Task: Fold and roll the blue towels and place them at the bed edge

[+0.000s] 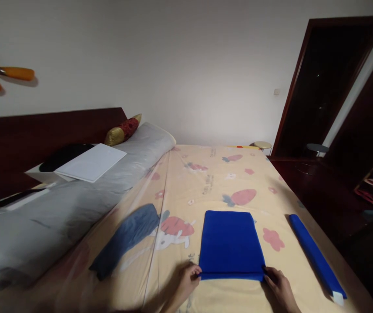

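Observation:
A bright blue piece of folded cloth (pixel 230 243) lies flat on the bed, its near edge turned up in a narrow fold. My left hand (pixel 189 278) pinches the near left corner of that cloth. At the near right corner, my right hand (pixel 278 282) grips the same edge between thumb and fingers. To the right lies a long, narrow blue roll or strip of cloth (pixel 315 252) with a white tag at its near end. Left of my hands, a crumpled dark blue-grey cloth (pixel 127 239) rests on the sheet.
The cream bedsheet (pixel 206 191) has carrot and rabbit prints. Along the left runs a grey padded roll (pixel 82 204) carrying a white flat box lid (pixel 91 162) and a red-gold cushion (pixel 124 130). Behind it stands a dark headboard (pixel 42 130). Stools (pixel 262 145) stand beyond the bed near the doorway.

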### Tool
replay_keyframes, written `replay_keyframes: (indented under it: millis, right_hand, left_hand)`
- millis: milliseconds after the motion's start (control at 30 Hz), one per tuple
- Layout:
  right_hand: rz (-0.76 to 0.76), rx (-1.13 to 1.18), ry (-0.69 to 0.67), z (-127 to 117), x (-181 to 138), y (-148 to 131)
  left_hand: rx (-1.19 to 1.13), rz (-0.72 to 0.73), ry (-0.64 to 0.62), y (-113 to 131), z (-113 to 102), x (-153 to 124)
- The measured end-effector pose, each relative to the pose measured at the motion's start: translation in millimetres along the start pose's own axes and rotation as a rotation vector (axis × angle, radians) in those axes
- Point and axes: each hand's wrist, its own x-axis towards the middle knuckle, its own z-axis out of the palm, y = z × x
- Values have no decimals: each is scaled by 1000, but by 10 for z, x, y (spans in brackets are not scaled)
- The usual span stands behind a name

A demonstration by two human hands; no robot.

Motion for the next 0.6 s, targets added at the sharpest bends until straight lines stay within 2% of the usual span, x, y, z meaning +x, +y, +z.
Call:
replay_keyframes:
  millis: [200,367,467,500,600]
  right_hand:
    - [-38,-151,106,76,104,-12]
    - [-71,-227,194,148,97,-62]
    - [-193,-322,312,314,15,-215]
    - [-261,-334,312,394,-17,-294]
    - [-430,-309,159,650,-92,-558]
  left_hand:
    - [35,-100,-23,5,-41,73]
    - [195,-132,76,213,34,81]
    - [316,-64,108,448,186,38]
    - [364,-24,101,526,271,21]
    - [453,104,90,704,607,-17]
